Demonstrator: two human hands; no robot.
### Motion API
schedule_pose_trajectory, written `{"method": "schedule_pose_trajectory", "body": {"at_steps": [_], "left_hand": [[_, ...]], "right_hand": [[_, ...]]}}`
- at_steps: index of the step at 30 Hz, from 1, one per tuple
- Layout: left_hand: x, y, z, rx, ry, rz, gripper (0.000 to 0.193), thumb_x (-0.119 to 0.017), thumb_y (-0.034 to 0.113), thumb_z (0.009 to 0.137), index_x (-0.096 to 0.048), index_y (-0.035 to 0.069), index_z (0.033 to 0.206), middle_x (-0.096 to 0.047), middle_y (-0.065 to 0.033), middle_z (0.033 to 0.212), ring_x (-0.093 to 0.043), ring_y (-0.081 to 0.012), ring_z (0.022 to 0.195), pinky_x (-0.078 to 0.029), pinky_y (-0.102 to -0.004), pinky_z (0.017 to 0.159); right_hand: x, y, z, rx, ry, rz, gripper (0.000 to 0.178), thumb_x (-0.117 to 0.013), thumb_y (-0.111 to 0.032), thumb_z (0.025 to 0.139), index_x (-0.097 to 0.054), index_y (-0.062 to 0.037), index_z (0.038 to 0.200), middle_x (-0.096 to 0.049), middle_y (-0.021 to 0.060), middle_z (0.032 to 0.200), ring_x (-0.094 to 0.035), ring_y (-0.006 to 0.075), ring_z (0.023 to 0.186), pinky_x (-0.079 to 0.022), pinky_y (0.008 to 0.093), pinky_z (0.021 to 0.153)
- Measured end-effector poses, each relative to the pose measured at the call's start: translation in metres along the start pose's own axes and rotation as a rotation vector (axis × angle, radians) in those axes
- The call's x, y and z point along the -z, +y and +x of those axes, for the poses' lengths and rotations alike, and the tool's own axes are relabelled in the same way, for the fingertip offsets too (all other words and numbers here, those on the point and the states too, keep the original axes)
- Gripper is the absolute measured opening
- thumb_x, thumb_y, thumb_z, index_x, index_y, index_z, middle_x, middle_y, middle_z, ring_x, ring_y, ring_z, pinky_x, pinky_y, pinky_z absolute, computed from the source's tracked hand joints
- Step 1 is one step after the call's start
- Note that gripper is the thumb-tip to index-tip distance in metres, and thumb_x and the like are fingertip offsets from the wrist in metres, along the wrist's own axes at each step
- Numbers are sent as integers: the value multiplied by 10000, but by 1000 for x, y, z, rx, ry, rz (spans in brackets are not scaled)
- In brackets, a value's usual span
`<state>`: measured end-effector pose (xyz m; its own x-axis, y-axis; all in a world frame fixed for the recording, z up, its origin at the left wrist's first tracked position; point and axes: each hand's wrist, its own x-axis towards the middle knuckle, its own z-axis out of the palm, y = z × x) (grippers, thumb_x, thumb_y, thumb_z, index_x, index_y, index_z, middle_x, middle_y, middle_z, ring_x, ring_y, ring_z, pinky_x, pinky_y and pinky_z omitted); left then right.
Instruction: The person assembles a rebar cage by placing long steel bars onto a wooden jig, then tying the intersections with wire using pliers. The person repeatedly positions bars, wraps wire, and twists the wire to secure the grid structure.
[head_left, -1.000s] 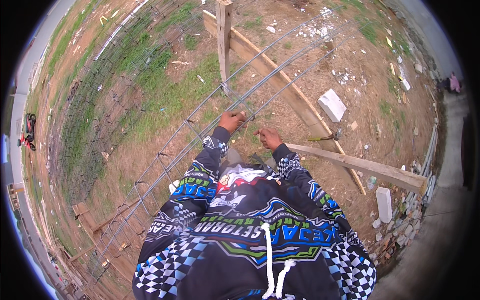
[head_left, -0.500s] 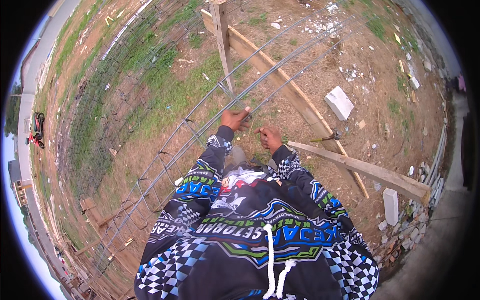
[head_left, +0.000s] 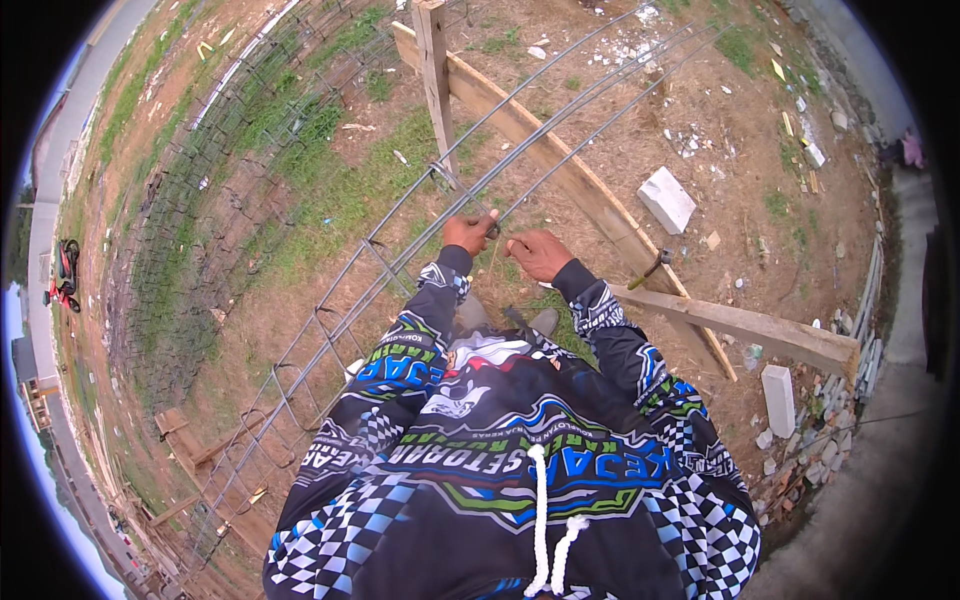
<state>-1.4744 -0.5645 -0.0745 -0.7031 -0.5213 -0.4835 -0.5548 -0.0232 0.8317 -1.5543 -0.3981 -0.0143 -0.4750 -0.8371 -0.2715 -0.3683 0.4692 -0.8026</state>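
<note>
A long cage of steel reinforcing bars (head_left: pixel 345 318), with square wire stirrups along it, runs diagonally from lower left to upper right in front of me. My left hand (head_left: pixel 469 233) is closed around the nearest bar, where a small dark metal loop (head_left: pixel 493 229) shows at the fingertips. Just to its right, my right hand (head_left: pixel 541 256) is closed in a pinch, its fingertips close to the loop. A faint thin strand seems to hang between the hands, but what the right fingers hold is too small to make out.
Beyond the cage, a wooden plank (head_left: pixel 570 165) on an upright post (head_left: pixel 434 80) slants across, joined by a timber (head_left: pixel 750 325) at right. White blocks (head_left: pixel 667 200) and rubble lie on the dirt. Steel mesh (head_left: pixel 230 200) spreads at left; a red motorbike (head_left: pixel 66 275) stands far left.
My right hand has moved up slightly and turned its back more toward me, its fingertips nearer the left hand. The left hand keeps its place on the bar. The view has shifted slightly.
</note>
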Motion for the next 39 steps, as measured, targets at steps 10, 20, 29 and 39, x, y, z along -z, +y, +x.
{"method": "schedule_pose_trajectory", "body": {"at_steps": [10,20,29,39], "left_hand": [[-3,-8,14,19,-70,-34,432,-717,439,838,-743,8,838,-698,-61,700,-548,-105,464,-395,-272,394],[-7,-18,17,-33,-116,-165,441,-708,437,846,-738,-2,845,-709,-88,721,-555,-126,474,-430,-294,427],[-13,-16,7,-146,-102,-153,398,-681,414,868,-748,25,920,-699,-95,717,-583,-126,548,-446,-278,478],[-12,-33,23,-238,-111,-140,433,-646,426,889,-728,16,776,-668,-68,637,-607,-150,596,-475,-326,607]], "right_hand": [[64,-27,62,286,-370,-703,282,-501,-236,833,-651,2,804,-639,247,813,-615,426,800,-473,507,760],[46,-1,116,123,-48,-853,278,-651,-322,832,-690,-58,908,-679,179,897,-651,368,863,-503,480,767],[12,-6,126,-234,15,-1086,463,-854,-454,610,-741,-99,884,-725,91,877,-706,237,862,-561,347,711],[19,2,60,563,565,-775,171,-715,-196,759,-614,-69,815,-610,97,928,-571,294,948,-445,452,907]]}}
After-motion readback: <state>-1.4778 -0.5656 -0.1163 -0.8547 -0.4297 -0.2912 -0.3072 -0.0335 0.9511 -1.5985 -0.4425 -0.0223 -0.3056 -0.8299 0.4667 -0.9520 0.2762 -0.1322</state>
